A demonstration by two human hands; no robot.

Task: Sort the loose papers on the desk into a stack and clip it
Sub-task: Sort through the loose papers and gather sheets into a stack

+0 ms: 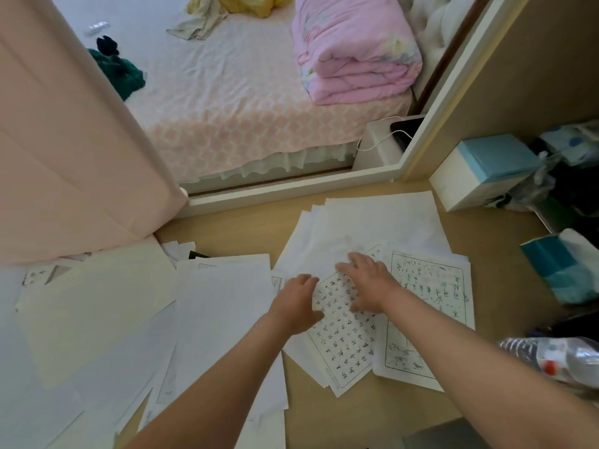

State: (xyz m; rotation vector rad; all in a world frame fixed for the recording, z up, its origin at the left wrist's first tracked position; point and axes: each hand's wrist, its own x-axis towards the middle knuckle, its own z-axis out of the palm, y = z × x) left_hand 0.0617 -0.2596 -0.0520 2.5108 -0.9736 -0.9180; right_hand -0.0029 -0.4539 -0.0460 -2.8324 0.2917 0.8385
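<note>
Loose white papers cover the wooden desk (356,422). One spread of blank sheets (207,306) lies at the left. A second pile (372,222) lies in the middle, with a tilted sheet of printed characters (343,345) on top and another printed sheet (428,306) to its right. My left hand (296,301) rests at the left edge of the tilted sheet, fingers apart. My right hand (369,281) lies flat, palm down, on the upper part of that sheet. No clip is in view.
A white and blue box (479,170) stands at the back right beside plastic bags. A teal tissue pack (564,270) and a plastic bottle (557,358) lie at the right. A pink curtain (64,150) hangs at the left. A bed lies beyond the desk.
</note>
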